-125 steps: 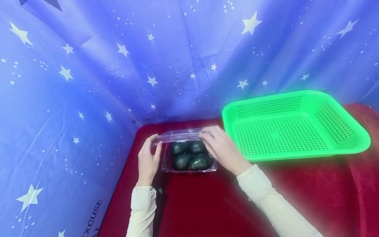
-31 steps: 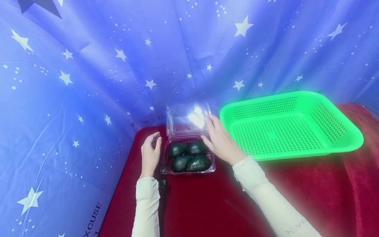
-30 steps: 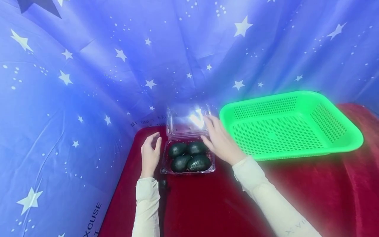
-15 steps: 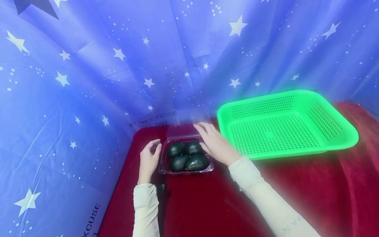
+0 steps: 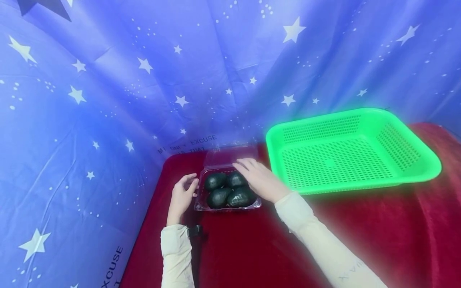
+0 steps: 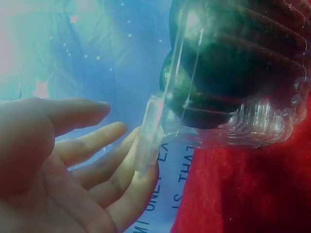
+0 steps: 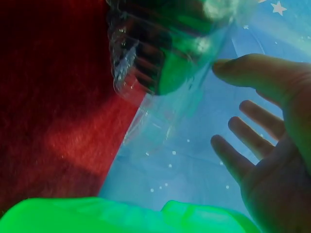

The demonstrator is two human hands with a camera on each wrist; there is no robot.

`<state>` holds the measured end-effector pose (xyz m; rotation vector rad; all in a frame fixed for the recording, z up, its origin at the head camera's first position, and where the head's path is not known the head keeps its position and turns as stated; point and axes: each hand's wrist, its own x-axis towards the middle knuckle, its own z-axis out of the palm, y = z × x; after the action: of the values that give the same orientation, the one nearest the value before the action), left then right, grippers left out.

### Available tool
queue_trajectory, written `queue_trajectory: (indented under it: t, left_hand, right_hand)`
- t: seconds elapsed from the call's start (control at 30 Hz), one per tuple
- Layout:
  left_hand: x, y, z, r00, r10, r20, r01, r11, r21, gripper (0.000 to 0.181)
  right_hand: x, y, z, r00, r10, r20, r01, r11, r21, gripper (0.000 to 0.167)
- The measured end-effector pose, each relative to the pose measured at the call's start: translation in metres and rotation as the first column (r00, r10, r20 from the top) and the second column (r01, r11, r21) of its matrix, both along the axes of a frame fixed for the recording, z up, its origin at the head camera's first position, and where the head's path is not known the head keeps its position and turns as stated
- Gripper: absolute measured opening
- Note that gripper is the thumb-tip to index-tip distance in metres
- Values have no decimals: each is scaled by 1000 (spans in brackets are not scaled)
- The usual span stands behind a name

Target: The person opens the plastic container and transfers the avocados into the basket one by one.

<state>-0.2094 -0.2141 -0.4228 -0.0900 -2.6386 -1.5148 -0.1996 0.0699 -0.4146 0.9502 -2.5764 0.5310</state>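
A clear plastic clamshell box [image 5: 227, 209] stands on the table with its lid [image 5: 230, 155] folded back behind it. Several dark green avocados [image 5: 219, 198] lie inside. My left hand [image 5: 181, 197] is at the box's left side, its fingers loosely bent. In the left wrist view, the outer fingers of that hand [image 6: 82, 165] touch the tab at the box's rim. My right hand [image 5: 261, 182] hovers over the right rear corner, fingers extended. In the right wrist view, the thumb of this hand [image 7: 277, 145] is close to the box wall; whether it touches is unclear.
A green perforated plastic basket [image 5: 329, 163] sits right of the box, with nothing in it. Red cloth [image 5: 230, 252] covers the table. Behind and to the left hangs a blue star-printed curtain [image 5: 209, 60].
Both hands first held the lid partly raised. It then stood upright and now lies lower, tipped back. My right hand has come down and forward over the avocados; the left has shifted to the rim.
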Motion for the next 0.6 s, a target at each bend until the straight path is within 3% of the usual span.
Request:
queue_trajectory:
  t: [0.3, 0.6]
  left_hand:
    - [-2, -7, -7, 996, -18, 82, 11, 996, 86, 33]
    - [-5, -9, -13, 988, -41, 149, 20, 990, 138, 32]
  right_hand:
    - [-5, -8, -15, 999, 23, 35, -24, 999, 26, 58]
    - [-7, -7, -23, 984, 18, 176, -24, 999, 28, 61]
